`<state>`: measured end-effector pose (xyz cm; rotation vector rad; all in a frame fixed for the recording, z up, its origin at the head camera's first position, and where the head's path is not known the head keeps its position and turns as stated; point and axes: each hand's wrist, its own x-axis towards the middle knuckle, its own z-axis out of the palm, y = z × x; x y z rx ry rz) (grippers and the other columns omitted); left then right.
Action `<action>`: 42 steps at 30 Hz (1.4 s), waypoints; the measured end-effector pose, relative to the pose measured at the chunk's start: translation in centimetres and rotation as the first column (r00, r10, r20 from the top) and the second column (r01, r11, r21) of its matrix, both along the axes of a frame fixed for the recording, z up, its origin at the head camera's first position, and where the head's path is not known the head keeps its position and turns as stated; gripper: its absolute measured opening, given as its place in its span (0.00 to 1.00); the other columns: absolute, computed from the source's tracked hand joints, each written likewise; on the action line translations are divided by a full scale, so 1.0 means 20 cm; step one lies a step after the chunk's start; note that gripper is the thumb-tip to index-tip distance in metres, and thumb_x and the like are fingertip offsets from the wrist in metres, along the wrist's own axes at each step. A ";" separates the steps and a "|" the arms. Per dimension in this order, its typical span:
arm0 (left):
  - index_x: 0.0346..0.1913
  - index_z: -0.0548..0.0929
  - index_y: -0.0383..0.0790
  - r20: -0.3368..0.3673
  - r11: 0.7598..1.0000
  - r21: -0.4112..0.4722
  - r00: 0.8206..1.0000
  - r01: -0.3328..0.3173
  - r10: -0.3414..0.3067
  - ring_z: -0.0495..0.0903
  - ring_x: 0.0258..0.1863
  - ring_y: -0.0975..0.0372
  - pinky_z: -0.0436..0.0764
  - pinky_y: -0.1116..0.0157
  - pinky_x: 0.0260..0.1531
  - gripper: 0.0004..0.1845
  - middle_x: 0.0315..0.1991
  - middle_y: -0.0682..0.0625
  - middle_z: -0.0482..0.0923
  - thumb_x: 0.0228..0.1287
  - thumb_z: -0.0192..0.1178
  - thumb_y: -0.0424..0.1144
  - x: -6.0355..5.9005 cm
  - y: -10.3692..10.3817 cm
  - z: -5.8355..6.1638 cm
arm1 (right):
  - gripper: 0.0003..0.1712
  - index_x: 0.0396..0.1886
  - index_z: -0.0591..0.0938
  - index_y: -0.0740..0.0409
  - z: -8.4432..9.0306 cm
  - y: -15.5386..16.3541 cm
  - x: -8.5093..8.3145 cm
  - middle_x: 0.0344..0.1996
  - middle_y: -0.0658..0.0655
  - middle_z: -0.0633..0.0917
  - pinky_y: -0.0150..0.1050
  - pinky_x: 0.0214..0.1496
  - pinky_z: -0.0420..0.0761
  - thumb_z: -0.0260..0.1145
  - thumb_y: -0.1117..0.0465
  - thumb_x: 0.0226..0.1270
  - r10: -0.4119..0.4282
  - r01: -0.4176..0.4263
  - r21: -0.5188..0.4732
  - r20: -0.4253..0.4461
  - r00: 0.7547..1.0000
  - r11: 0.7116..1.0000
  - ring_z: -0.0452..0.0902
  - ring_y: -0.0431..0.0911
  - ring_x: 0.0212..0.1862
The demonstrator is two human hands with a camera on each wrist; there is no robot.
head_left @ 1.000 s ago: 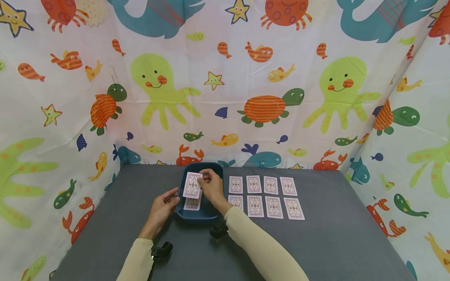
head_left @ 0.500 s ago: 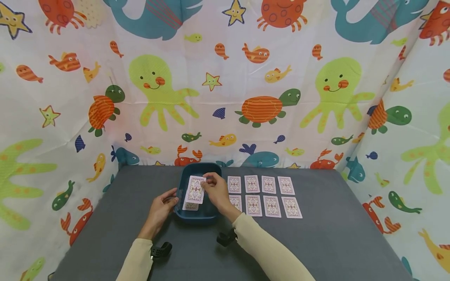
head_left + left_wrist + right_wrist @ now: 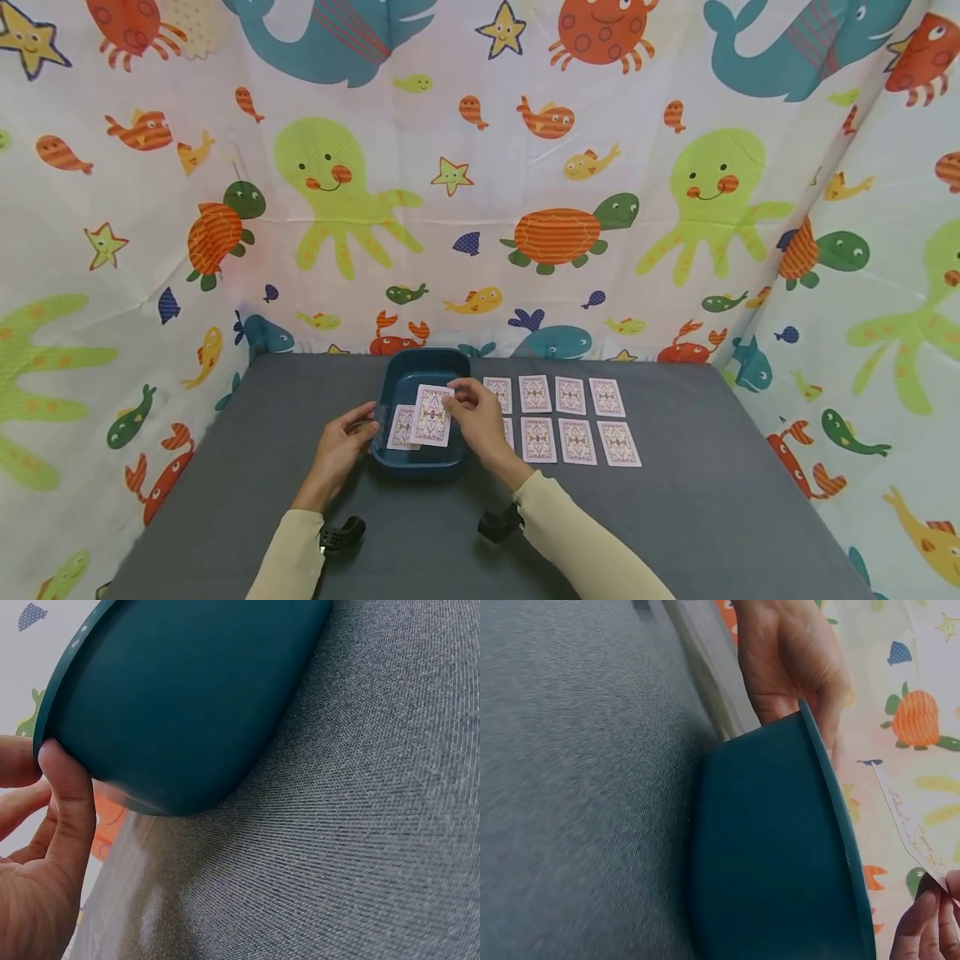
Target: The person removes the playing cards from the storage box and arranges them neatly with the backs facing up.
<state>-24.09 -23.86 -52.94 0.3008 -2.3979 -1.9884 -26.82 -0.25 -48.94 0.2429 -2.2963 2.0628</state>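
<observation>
From your head view, your right hand [image 3: 476, 417] pinches a card [image 3: 432, 415] above the teal tray [image 3: 420, 457] on the desk [image 3: 675, 517]. Left wrist view: your left hand [image 3: 34, 847] fingers curl onto the tray's rim. Right wrist view: the card's edge shows beyond the rim.

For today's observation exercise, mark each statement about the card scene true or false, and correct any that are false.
1. The right hand pinches a patterned playing card above the dark teal plastic tub. True.
2. The left hand lies flat on the grey fabric table, away from the tub. False: it holds the tub's rim.
3. Another face-down card lies inside the tub. True.
4. The cards laid out in rows show their faces. False: they show their backs.
</observation>
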 end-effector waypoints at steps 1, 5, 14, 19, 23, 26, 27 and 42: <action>0.68 0.72 0.44 0.002 1.000 -0.002 1.000 -0.001 0.001 0.75 0.52 0.55 0.78 0.67 0.41 0.24 0.63 0.41 0.71 0.71 0.56 0.35 0.00 0.00 0.00 | 0.15 0.52 0.82 0.59 0.00 0.02 0.01 0.36 0.62 0.83 0.39 0.37 0.82 0.67 0.63 0.66 0.004 -0.004 -0.004 -0.006 1.000 1.000 0.81 0.55 0.36; 0.68 0.72 0.46 0.011 1.000 -0.008 1.000 -0.005 0.005 0.75 0.53 0.54 0.78 0.66 0.42 0.24 0.64 0.42 0.71 0.71 0.56 0.36 0.01 0.00 -0.01 | 0.15 0.51 0.81 0.60 0.00 0.10 0.04 0.36 0.62 0.82 0.37 0.36 0.82 0.67 0.64 0.66 0.006 -0.006 -0.006 -0.013 1.000 1.000 0.80 0.53 0.34; 0.69 0.71 0.47 0.028 1.000 -0.009 1.000 0.004 -0.004 0.74 0.55 0.52 0.78 0.65 0.45 0.24 0.65 0.42 0.70 0.72 0.56 0.37 0.02 -0.01 -0.01 | 0.15 0.50 0.82 0.60 -0.01 0.28 0.10 0.34 0.62 0.82 0.37 0.33 0.80 0.68 0.64 0.65 -0.035 0.035 -0.006 -0.020 0.999 0.999 0.78 0.48 0.30; 0.70 0.71 0.47 0.030 1.000 -0.018 1.000 0.003 -0.002 0.74 0.56 0.52 0.78 0.66 0.46 0.25 0.66 0.43 0.70 0.72 0.56 0.38 0.02 -0.01 0.01 | 0.13 0.49 0.82 0.60 -0.02 0.37 0.13 0.32 0.61 0.81 0.34 0.31 0.79 0.68 0.64 0.64 -0.039 0.039 -0.001 -0.013 0.999 0.999 0.77 0.46 0.28; 0.70 0.71 0.47 0.030 1.000 -0.017 1.000 0.003 -0.003 0.74 0.56 0.53 0.78 0.67 0.44 0.25 0.65 0.43 0.70 0.72 0.56 0.38 0.01 -0.01 0.00 | 0.11 0.46 0.83 0.57 -0.04 0.43 0.15 0.31 0.58 0.81 0.32 0.30 0.76 0.69 0.64 0.64 -0.057 0.058 0.040 -0.017 0.998 0.998 0.76 0.43 0.28; 0.69 0.72 0.47 0.025 1.000 -0.012 1.000 -0.001 0.002 0.74 0.55 0.53 0.78 0.67 0.43 0.24 0.65 0.44 0.71 0.72 0.56 0.37 0.01 0.00 0.00 | 0.10 0.44 0.84 0.55 -0.06 0.47 0.16 0.30 0.56 0.81 0.30 0.28 0.74 0.69 0.64 0.63 -0.070 0.071 0.062 -0.017 0.997 0.996 0.75 0.39 0.28; 0.69 0.72 0.47 0.025 1.000 -0.011 1.000 -0.003 0.004 0.74 0.55 0.53 0.78 0.67 0.42 0.24 0.64 0.44 0.71 0.72 0.56 0.37 0.01 0.00 0.00 | 0.10 0.44 0.84 0.55 -0.07 0.48 0.16 0.30 0.57 0.81 0.30 0.27 0.73 0.69 0.64 0.63 -0.070 0.070 0.063 -0.014 0.997 0.996 0.74 0.39 0.28; 0.70 0.71 0.47 0.022 1.000 0.000 1.000 0.011 -0.011 0.73 0.53 0.52 0.77 0.66 0.43 0.24 0.63 0.43 0.70 0.72 0.56 0.37 0.01 0.00 -0.01 | 0.12 0.44 0.83 0.61 -0.12 0.59 0.25 0.30 0.61 0.83 0.30 0.31 0.76 0.71 0.67 0.61 -0.044 0.037 0.108 0.066 0.997 0.994 0.75 0.39 0.27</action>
